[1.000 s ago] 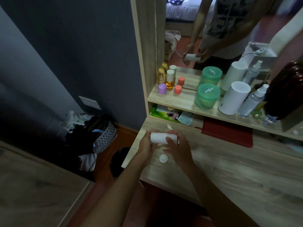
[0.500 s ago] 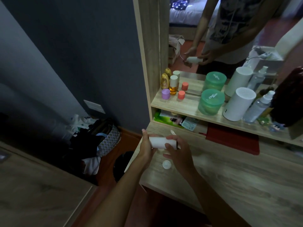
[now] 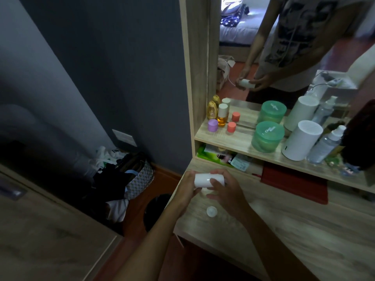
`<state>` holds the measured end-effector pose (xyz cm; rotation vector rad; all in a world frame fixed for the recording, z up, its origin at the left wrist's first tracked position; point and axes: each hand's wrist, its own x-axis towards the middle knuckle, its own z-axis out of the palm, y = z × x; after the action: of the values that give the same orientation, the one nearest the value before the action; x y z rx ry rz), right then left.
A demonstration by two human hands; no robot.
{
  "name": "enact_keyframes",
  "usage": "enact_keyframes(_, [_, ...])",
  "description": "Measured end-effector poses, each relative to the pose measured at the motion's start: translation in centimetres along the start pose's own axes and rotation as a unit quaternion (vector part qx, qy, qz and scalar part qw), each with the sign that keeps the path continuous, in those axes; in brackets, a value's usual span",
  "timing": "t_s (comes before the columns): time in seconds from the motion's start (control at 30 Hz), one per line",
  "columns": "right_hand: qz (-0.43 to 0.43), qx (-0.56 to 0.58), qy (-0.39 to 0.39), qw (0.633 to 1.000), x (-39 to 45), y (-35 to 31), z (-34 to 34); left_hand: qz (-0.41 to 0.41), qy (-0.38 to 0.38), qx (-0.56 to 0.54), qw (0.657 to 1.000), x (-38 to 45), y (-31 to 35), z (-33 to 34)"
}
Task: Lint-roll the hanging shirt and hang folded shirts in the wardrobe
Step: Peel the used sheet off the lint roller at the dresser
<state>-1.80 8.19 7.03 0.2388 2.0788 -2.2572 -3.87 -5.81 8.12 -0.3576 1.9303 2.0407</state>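
A white lint roller (image 3: 203,180) lies sideways in both my hands, just above the left end of the wooden dressing table (image 3: 304,230). My left hand (image 3: 187,188) grips its left end. My right hand (image 3: 226,192) wraps its right end, fingers over the front. Its handle is hidden by my hands. A small round white cap (image 3: 211,211) lies on the table right below the roller. The mirror (image 3: 294,47) reflects my hands and the roller. No shirt or wardrobe shows in the head view.
A shelf (image 3: 233,138) under the mirror carries small bottles, a green jar (image 3: 267,136), a white cylinder (image 3: 301,142) and a spray bottle. A red book (image 3: 294,183) lies beneath it. Left of the table, a patterned basket (image 3: 140,179) with clothes stands on the floor against the dark wall.
The roller and both hands stay at the same place over the table. My head has shifted a little, so the scene sits lower in view. My right fingers have crept further over the roller.
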Motion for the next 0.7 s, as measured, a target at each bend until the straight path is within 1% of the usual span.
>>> enact_keyframes(0.03, [0.011,0.02,0.0,1.0,0.0,0.0,0.2,0.007,0.013,-0.008,1.0,0.0,0.0,0.0])
enact_keyframes(0.1, [0.06,0.059,0.023,0.996,0.0,0.7,1.0,0.008,0.058,-0.028,0.998,0.4,0.2,-0.1])
enact_keyframes(0.13, [0.075,0.046,0.049,0.995,-0.1,1.4,1.4,0.004,0.079,-0.043,0.996,0.6,0.3,-0.3])
enact_keyframes(0.17, [0.077,-0.014,0.075,0.994,-0.2,2.5,1.7,0.0,0.096,-0.057,0.994,0.9,0.3,-0.5])
enact_keyframes(0.2, [0.061,-0.121,0.083,0.987,-0.3,4.0,1.7,-0.003,0.11,-0.069,0.992,1.1,0.3,-0.8])
enact_keyframes(0.23, [0.041,-0.24,0.067,0.968,-0.2,6.0,1.4,-0.009,0.122,-0.079,0.989,1.3,0.2,-1.1])
enact_keyframes(0.27, [0.032,-0.352,0.043,0.935,-0.2,8.0,1.2,-0.016,0.136,-0.094,0.986,1.4,0.1,-1.5])
enact_keyframes(0.3, [0.028,-0.422,0.023,0.906,-0.2,9.3,1.1,-0.023,0.149,-0.111,0.982,1.5,-0.1,-2.0])
enact_keyframes(0.37, [-0.005,-0.501,0.002,0.865,-0.2,12.1,0.9,-0.031,0.161,-0.127,0.978,1.7,-0.8,-2.7])
enact_keyframes(0.4, [-0.014,-0.52,0.006,0.854,-0.2,13.1,1.1,-0.033,0.162,-0.129,0.978,1.8,-1.1,-3.0])
enact_keyframes(0.5, [0.052,-0.508,0.044,0.858,-0.3,14.0,0.9,-0.045,0.139,-0.096,0.985,2.2,-2.8,-4.0])
enact_keyframes(0.53, [0.066,-0.515,0.037,0.854,0.0,14.2,0.8,-0.054,0.13,-0.084,0.986,2.3,-3.3,-4.1])
enact_keyframes(0.57, [0.076,-0.532,0.011,0.844,0.0,14.0,0.7,-0.064,0.126,-0.085,0.986,2.3,-3.6,-4.3])
enact_keyframes(0.6, [0.082,-0.539,-0.005,0.838,0.1,14.0,0.6,-0.08,0.124,-0.104,0.984,2.6,-4.0,-4.5])
enact_keyframes(0.63, [0.078,-0.549,0.001,0.832,0.1,13.8,0.5,-0.1,0.122,-0.128,0.979,3.0,-4.2,-4.5])
enact_keyframes(0.7, [0.069,-0.546,0.029,0.834,-0.3,13.6,0.4,-0.142,0.12,-0.144,0.972,3.2,-4.3,-4.6])
